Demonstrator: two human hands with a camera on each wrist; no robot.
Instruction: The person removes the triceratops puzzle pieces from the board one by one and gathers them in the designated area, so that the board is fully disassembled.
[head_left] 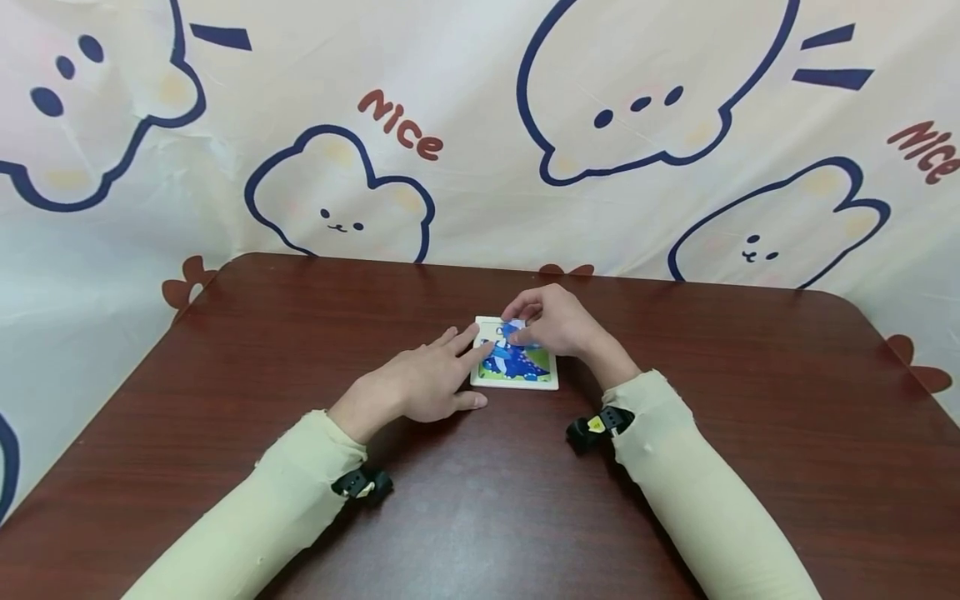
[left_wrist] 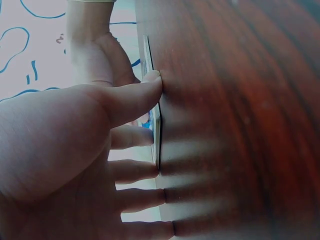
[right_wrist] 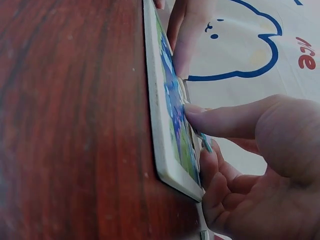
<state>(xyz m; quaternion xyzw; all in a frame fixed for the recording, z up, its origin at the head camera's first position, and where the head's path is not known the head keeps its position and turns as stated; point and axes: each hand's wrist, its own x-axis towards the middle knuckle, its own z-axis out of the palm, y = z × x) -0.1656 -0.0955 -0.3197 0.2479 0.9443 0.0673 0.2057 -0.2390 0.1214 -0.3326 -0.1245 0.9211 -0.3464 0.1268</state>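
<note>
On the table's left side: a pale left sleeve (head_left: 247,508) lies over the brown table (head_left: 187,400), with a black gadget (head_left: 363,486) at the wrist.
Left hand: the left hand (head_left: 427,379) grips nothing. Its fingers are spread out. One touches the picture, one is at the tray's left edge, and the thumb is down by the near corner.
White tray: the flat white tray (head_left: 517,385) lies on the table between the hands. In it is a picture of a blue dinosaur (head_left: 517,364) with green by its feet.
Right hand: the right hand (head_left: 558,321) pinches a small thin piece (right_wrist: 206,143) at the tray's far right part.
Right sleeve: the pale right sleeve (head_left: 697,483) has a black gadget too.
</note>
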